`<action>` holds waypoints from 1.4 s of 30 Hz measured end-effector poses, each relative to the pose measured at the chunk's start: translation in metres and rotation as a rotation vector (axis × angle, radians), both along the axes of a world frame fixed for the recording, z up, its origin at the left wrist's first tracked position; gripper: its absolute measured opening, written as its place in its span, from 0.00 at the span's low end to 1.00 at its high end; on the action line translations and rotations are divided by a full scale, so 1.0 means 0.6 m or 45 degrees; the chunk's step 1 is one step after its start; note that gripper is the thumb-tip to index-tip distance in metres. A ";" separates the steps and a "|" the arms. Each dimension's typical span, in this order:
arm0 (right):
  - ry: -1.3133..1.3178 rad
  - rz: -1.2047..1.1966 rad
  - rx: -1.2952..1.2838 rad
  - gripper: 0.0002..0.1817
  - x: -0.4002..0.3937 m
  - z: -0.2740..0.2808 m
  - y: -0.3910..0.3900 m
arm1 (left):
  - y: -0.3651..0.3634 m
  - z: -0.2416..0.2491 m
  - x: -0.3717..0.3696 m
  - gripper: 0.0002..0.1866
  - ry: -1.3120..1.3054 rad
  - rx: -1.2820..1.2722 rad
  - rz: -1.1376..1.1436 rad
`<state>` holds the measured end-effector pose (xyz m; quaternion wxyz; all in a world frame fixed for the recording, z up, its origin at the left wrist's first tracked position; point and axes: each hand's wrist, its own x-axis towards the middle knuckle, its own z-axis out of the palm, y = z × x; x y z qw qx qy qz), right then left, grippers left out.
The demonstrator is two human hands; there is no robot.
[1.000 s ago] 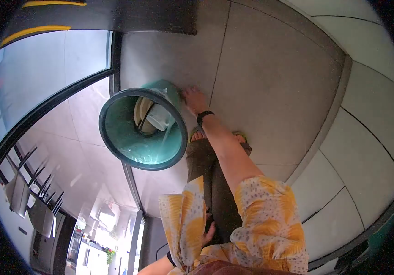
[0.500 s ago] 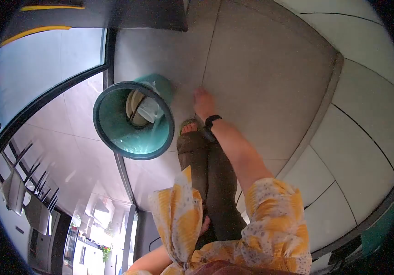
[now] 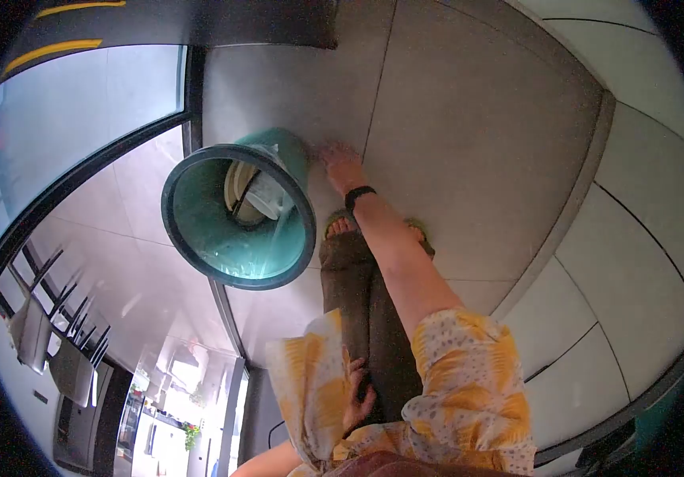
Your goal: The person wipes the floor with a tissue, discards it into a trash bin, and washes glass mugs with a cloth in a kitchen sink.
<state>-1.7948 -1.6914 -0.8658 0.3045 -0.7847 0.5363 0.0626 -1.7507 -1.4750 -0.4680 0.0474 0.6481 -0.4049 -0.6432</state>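
A tall teal bin (image 3: 235, 278) with a dark rim stands on the floor in front of me, its mouth tilted toward my view. Inside lie a white plastic piece (image 3: 269, 196) and some cream-coloured rounded pieces (image 3: 237, 183). My right hand (image 3: 340, 163), below a black wristband (image 3: 358, 195), reaches down close to the right side of the bin. Its fingers are stretched out, a little blurred, with nothing seen in them. My left hand (image 3: 360, 395) rests against my brown trousers (image 3: 394, 366), fingers apart, partly covered by the hanging end of my yellow-and-white top (image 3: 310, 389).
Grey floor tiles (image 3: 469, 143) spread ahead and right, up to a wall of pale panels (image 3: 620, 238). At left runs a dark-framed glass panel (image 3: 87, 135). A dark block (image 3: 262, 24) stands at the top. Chairs (image 3: 71, 366) appear at the lower left.
My right hand has moved left toward the bin and its fingers have spread. The bin appears slightly larger and further right. More of my left hand shows.
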 end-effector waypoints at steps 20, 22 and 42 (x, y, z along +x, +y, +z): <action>-1.061 0.134 -0.355 0.11 0.034 0.475 -0.008 | 0.053 -0.006 -0.015 0.20 -0.074 -0.186 0.112; -0.893 0.081 -0.310 0.12 0.073 0.486 0.001 | 0.067 -0.014 -0.013 0.19 -0.122 -0.294 0.015; 0.553 -0.610 0.837 0.19 -0.645 0.816 0.410 | 0.054 0.084 0.001 0.19 -0.036 -0.193 -0.376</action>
